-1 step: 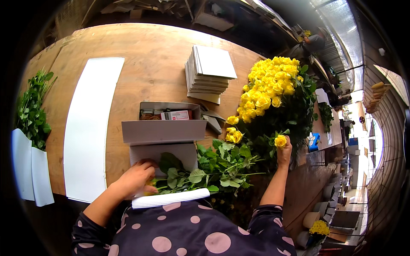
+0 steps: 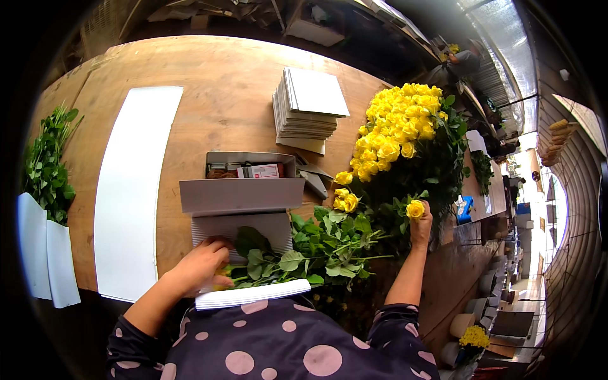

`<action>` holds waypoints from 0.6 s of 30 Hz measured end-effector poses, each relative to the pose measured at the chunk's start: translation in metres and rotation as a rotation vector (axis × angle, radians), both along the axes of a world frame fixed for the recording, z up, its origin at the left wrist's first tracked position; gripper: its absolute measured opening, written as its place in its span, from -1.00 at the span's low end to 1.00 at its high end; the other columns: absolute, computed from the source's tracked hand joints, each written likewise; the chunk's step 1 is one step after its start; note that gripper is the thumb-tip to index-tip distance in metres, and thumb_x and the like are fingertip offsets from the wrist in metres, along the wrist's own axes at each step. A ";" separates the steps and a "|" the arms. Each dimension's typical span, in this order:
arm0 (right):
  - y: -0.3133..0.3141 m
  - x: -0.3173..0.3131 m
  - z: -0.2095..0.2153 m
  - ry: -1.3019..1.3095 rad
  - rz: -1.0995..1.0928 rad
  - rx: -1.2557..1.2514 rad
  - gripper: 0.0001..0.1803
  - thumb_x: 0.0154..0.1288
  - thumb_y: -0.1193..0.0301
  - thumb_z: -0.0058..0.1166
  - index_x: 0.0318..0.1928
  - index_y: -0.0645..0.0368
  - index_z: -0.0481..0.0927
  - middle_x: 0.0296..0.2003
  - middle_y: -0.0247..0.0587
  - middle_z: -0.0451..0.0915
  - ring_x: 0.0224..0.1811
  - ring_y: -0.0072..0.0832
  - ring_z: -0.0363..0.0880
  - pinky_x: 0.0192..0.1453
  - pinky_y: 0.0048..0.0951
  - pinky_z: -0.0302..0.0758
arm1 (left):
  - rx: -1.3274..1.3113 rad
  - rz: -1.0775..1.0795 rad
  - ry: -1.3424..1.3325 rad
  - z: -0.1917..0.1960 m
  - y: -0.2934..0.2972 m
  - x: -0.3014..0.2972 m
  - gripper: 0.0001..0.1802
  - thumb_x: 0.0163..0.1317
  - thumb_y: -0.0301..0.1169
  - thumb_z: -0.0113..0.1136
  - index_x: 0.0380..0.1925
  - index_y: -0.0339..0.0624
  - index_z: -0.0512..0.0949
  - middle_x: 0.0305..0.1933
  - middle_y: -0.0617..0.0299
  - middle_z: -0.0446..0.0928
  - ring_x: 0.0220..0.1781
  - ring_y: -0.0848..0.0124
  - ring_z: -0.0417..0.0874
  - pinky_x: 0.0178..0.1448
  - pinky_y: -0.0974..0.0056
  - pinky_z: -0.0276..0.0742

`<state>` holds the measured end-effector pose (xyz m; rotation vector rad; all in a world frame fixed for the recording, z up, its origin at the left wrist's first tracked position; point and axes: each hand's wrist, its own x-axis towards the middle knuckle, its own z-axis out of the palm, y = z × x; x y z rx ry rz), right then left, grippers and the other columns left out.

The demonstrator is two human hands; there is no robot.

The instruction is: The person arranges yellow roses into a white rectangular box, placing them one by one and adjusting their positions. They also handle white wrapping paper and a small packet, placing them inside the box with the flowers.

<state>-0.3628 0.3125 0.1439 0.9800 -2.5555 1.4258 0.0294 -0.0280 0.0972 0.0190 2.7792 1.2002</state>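
A yellow rose (image 2: 415, 209) stands upright in my right hand (image 2: 423, 227), whose fingers are closed round it just below the bloom. My left hand (image 2: 204, 265) is curled over the left end of a bunch of leafy rose stems (image 2: 285, 261) near my body. Bits of yellow bloom show by its thumb; most of that bloom is hidden under the hand. The bunch lies on a ribbed cardboard sheet (image 2: 266, 229), whose near edge is a white folded strip (image 2: 253, 294) against my front. Stems and leaves point right, toward my right forearm.
A large heap of yellow roses (image 2: 399, 126) lies at the right. An open grey box (image 2: 240, 195) holds small items, beside a grey stapler-like tool (image 2: 313, 182). Farther back is a stack of cards (image 2: 310, 107). A long white sheet (image 2: 136, 190) and a wrapped green bunch (image 2: 49, 168) lie left.
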 end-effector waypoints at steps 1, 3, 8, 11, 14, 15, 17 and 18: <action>0.000 0.002 0.002 0.033 0.002 0.020 -0.84 0.00 0.58 0.08 -0.33 0.26 0.49 -0.34 -0.37 0.39 -0.32 -0.60 0.38 -0.21 -0.62 0.31 | 0.000 0.000 0.003 -0.001 0.000 0.000 -0.58 -0.23 -0.21 0.33 -0.48 -0.21 0.37 -0.01 0.09 0.35 0.08 0.10 0.26 0.15 0.17 0.24; -0.003 0.007 0.006 0.078 -0.003 0.042 -0.87 0.06 0.57 0.03 -0.31 0.25 0.46 -0.37 -0.40 0.39 -0.33 -0.62 0.36 -0.22 -0.63 0.29 | 0.000 0.001 0.009 -0.004 0.000 0.001 -0.58 -0.23 -0.20 0.33 -0.47 -0.21 0.37 -0.01 0.09 0.35 0.08 0.10 0.26 0.15 0.17 0.24; -0.013 0.018 0.025 0.430 -0.155 0.231 -0.83 0.17 0.45 -0.01 -0.26 0.30 0.45 -0.40 -0.22 0.38 -0.33 -0.40 0.41 -0.22 -0.51 0.34 | -0.024 -0.003 0.022 -0.004 0.000 0.002 -0.57 -0.22 -0.18 0.33 -0.47 -0.22 0.37 -0.01 0.08 0.35 0.08 0.10 0.26 0.15 0.17 0.25; -0.030 0.033 0.047 0.614 -0.250 0.266 -0.80 0.16 0.43 0.01 -0.25 0.31 0.45 -0.37 -0.15 0.38 -0.32 -0.31 0.41 -0.19 -0.45 0.35 | -0.018 -0.003 0.020 -0.004 0.000 0.002 -0.56 -0.22 -0.18 0.33 -0.47 -0.23 0.37 -0.01 0.08 0.35 0.08 0.10 0.27 0.15 0.17 0.25; -0.035 0.032 0.059 0.598 -0.203 0.189 -0.83 0.13 0.51 -0.03 -0.25 0.31 0.46 -0.35 -0.17 0.38 -0.30 -0.33 0.42 -0.16 -0.45 0.35 | -0.008 0.001 0.028 -0.005 0.000 0.002 -0.56 -0.23 -0.18 0.33 -0.47 -0.23 0.38 -0.01 0.08 0.35 0.08 0.10 0.27 0.15 0.17 0.25; -0.036 0.031 0.062 0.607 -0.186 0.167 -0.83 0.12 0.52 -0.04 -0.25 0.31 0.46 -0.35 -0.17 0.38 -0.29 -0.33 0.42 -0.15 -0.45 0.35 | -0.006 0.002 0.032 -0.005 0.000 0.002 -0.56 -0.23 -0.18 0.33 -0.47 -0.23 0.38 -0.01 0.08 0.35 0.08 0.09 0.27 0.15 0.17 0.25; -0.036 0.033 0.064 0.564 -0.196 0.174 -0.86 0.11 0.57 -0.06 -0.27 0.31 0.46 -0.35 -0.20 0.38 -0.28 -0.35 0.41 -0.13 -0.47 0.33 | -0.001 0.006 0.037 -0.005 0.000 0.003 -0.56 -0.23 -0.18 0.34 -0.47 -0.23 0.38 -0.02 0.08 0.36 0.08 0.09 0.27 0.15 0.17 0.25; -0.035 0.033 0.063 0.570 -0.187 0.187 -0.86 0.11 0.57 -0.06 -0.28 0.31 0.45 -0.35 -0.21 0.39 -0.28 -0.35 0.41 -0.13 -0.47 0.33 | -0.002 0.010 0.020 -0.004 0.000 0.002 -0.56 -0.23 -0.18 0.34 -0.47 -0.23 0.38 -0.02 0.08 0.36 0.08 0.09 0.27 0.15 0.17 0.25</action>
